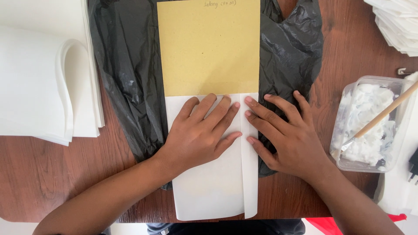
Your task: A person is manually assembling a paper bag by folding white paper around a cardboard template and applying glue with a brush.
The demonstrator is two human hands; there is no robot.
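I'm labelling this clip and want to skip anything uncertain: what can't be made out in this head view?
- White paper sheet: its middle is covered by the left hand and right hand.
- Yellow-brown card: top cut off by the frame edge; the pencil note there is too small.
- Plastic tub: white contents indistinct; brush tip buried in them.
- Black plastic bag: centre hidden under the card.

Yellow card [209,48] top cut off; white sheet [209,187] middle hidden under hands.
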